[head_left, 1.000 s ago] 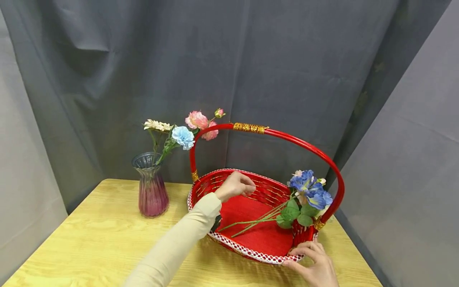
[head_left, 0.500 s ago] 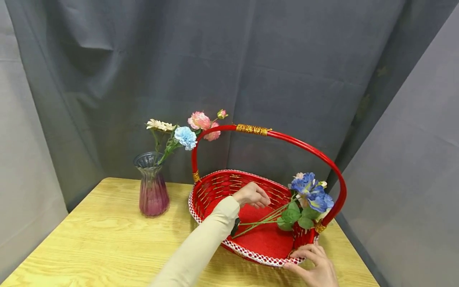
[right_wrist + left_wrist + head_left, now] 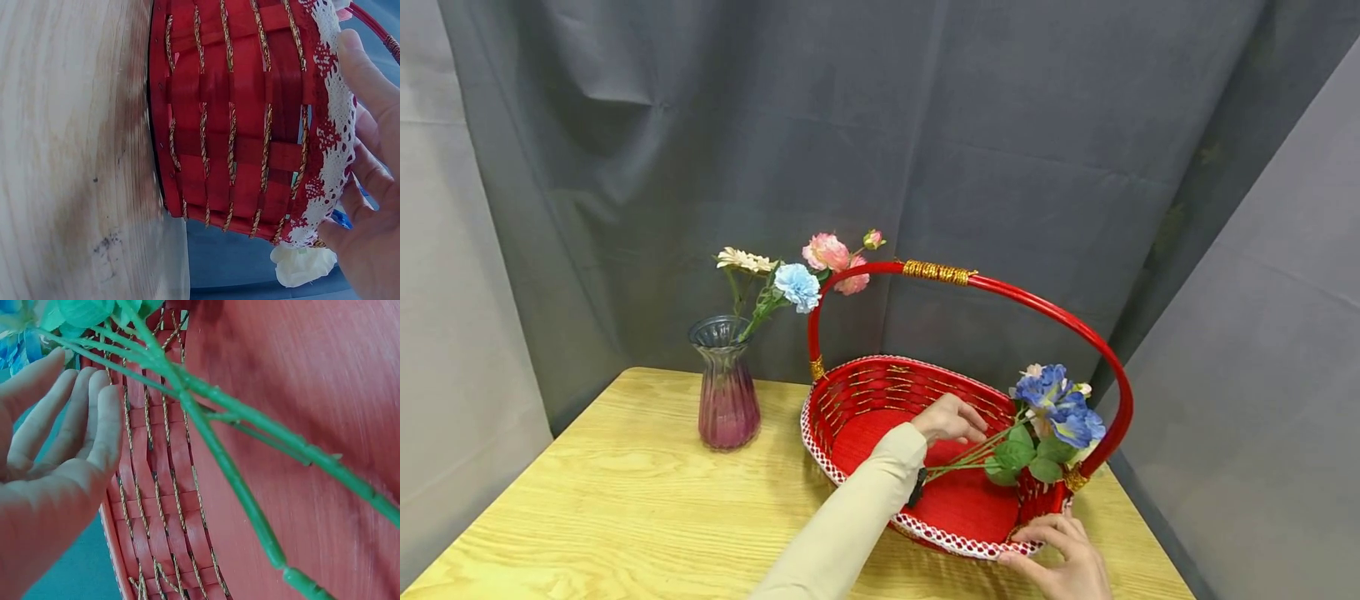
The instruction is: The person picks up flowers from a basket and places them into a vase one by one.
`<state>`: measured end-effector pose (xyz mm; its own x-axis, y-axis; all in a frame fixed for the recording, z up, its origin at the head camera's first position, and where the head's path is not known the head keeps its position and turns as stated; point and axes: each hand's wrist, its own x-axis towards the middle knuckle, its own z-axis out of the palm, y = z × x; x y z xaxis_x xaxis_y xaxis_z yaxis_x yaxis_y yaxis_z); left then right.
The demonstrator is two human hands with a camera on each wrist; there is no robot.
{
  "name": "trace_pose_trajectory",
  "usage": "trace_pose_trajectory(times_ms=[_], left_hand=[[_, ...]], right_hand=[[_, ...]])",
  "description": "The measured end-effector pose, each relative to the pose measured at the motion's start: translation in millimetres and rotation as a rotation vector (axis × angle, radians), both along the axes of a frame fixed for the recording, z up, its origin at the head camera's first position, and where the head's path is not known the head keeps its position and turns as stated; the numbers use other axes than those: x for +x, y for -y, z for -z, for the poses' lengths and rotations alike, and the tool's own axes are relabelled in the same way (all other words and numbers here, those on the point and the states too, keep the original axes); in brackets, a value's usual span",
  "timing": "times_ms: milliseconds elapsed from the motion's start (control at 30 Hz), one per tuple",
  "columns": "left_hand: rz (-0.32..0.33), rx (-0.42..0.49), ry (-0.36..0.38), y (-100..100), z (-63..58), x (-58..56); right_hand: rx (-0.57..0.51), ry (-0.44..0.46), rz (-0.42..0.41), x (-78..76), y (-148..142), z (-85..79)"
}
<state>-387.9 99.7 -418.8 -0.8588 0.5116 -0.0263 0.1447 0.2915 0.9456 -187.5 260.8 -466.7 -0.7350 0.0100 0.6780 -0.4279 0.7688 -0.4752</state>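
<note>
A red woven basket (image 3: 850, 392) with white lace trim and a tall arched handle stands on the table. Blue artificial flowers (image 3: 1063, 408) lean at its right end, their green stems (image 3: 231, 481) running down over the red floor. My left hand (image 3: 953, 419) is inside the basket beside the stems. In the left wrist view its fingers (image 3: 81, 419) stretch out, apart from any grasp, with the tips near the leaves. My right hand (image 3: 1063, 554) grips the lace rim (image 3: 331, 125) at the front right corner, thumb outside and fingers over the edge.
A purple-tinted glass vase (image 3: 727, 400) stands left of the basket, holding cream, light blue (image 3: 797, 286) and pink (image 3: 826, 252) flowers. The basket handle (image 3: 1060, 315) arches above my left hand. A grey curtain (image 3: 775, 125) hangs behind the wooden table (image 3: 625, 500).
My left hand has moved right and lower, across the basket toward the blue flowers. The right hand keeps its hold on the rim. The whole scene shifts slightly right in the view.
</note>
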Motion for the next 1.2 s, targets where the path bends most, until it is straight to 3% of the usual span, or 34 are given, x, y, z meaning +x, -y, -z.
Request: trace_pose_trajectory(times_ms=[600,900,1200], left_hand=[[-0.043,-0.115,-0.083,-6,7.1,4.4],[-0.053,-0.114,-0.084,-4,8.5,5.5],[-0.07,-0.019,-0.1,6,4.7,0.5]], right_hand=[[0.016,0.032,0.037,0.7,1,-1.8],[0.018,0.007,0.017,0.5,-1,-0.3],[0.018,0.017,0.027,1.9,0,-1.2]])
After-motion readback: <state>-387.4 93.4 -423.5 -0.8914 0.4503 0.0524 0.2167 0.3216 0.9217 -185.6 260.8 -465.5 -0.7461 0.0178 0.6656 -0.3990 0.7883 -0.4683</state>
